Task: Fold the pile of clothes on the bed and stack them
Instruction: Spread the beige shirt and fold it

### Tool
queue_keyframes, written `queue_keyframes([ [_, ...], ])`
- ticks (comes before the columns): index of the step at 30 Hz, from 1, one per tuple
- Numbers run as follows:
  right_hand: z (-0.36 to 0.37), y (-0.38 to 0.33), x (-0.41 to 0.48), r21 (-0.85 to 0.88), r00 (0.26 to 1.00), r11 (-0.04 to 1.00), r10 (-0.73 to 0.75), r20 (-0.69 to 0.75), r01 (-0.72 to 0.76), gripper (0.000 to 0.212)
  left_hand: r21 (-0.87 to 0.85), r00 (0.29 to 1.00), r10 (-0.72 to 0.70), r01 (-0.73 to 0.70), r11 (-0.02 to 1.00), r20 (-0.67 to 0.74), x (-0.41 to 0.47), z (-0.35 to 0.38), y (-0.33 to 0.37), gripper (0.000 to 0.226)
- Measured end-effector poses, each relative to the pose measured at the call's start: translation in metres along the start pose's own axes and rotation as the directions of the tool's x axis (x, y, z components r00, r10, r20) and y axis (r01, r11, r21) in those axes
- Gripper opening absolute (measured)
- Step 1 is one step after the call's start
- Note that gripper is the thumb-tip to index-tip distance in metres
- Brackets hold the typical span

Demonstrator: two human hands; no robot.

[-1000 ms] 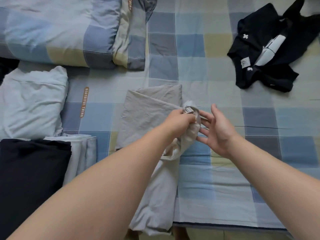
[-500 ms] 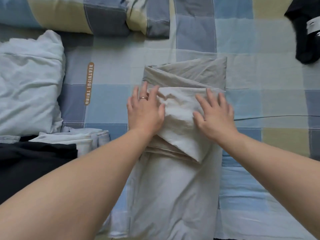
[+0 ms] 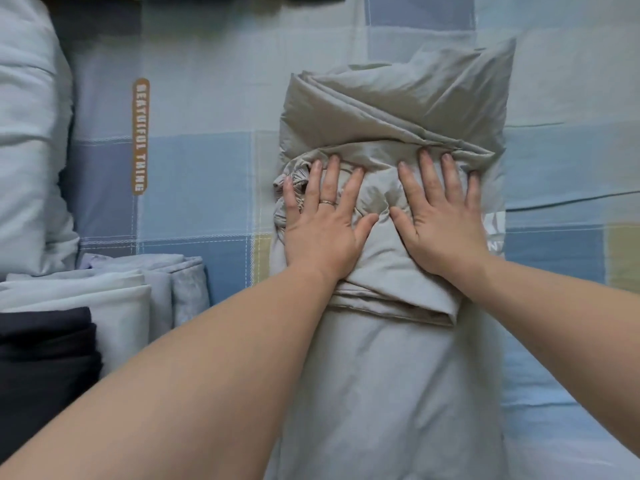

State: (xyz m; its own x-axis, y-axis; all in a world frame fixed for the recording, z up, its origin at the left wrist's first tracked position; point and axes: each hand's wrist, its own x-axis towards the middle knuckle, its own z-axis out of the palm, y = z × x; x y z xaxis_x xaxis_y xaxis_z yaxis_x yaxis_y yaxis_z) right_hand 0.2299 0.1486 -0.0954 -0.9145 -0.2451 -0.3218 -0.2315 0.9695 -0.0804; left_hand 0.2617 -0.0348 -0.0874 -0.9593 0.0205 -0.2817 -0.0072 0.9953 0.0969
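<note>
A long grey-beige garment (image 3: 388, 375) lies lengthwise on the checked bed sheet (image 3: 207, 174), its middle folded into a thick bundle. My left hand (image 3: 322, 223), wearing a ring, lies flat on the left side of that bundle with fingers spread. My right hand (image 3: 440, 216) presses flat on the right side, fingers apart. Neither hand grips the cloth. At the lower left sits a stack of folded clothes (image 3: 114, 299), pale blue and white pieces with a dark navy one (image 3: 41, 362) on top at the frame edge.
A pale blue pillow (image 3: 31, 133) lies at the left. An orange label reading "BEAUTIFUL THING" (image 3: 140, 136) is sewn on the sheet. A folded checked quilt shows only as a dark strip along the top edge.
The view has closed in on the grey garment. Both hands slid forward over the folded bundle and now lie flatter and wider apart; the black clothes at the right are out of frame.
</note>
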Motion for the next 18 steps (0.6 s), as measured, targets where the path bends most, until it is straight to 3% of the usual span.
queue_keyframes([
  [3, -0.025, 0.001, -0.026, 0.108, 0.995, 0.993, 0.024, 0.100, -0.035, 0.071, -0.060, 0.998, -0.002, 0.005, 0.998, 0.062, -0.013, -0.034, 0.003, 0.073],
  [10, -0.034, 0.009, -0.162, 0.375, 0.938, 0.865, 0.267, 0.222, -0.335, 0.096, -0.258, 0.996, -0.063, 0.076, 0.963, 0.059, -0.133, -0.045, -0.009, 0.081],
  [12, -0.025, 0.014, -0.189, 0.496, 0.901, 0.758, 0.299, 0.314, -0.424, 0.104, -0.277, 0.988, -0.112, 0.138, 0.951, 0.108, -0.167, -0.036, -0.012, 0.084],
  [14, -0.016, 0.015, -0.212, 0.612, 0.840, 0.575, 0.363, 0.405, -0.543, 0.117, -0.363, 0.972, -0.166, 0.216, 0.907, 0.163, -0.198, -0.026, -0.013, 0.087],
  [18, 0.005, 0.013, -0.246, 0.653, 0.751, 0.392, 0.474, 0.460, -0.647, 0.109, -0.579, 0.911, -0.291, 0.411, 0.704, 0.293, -0.252, -0.005, -0.012, 0.095],
])
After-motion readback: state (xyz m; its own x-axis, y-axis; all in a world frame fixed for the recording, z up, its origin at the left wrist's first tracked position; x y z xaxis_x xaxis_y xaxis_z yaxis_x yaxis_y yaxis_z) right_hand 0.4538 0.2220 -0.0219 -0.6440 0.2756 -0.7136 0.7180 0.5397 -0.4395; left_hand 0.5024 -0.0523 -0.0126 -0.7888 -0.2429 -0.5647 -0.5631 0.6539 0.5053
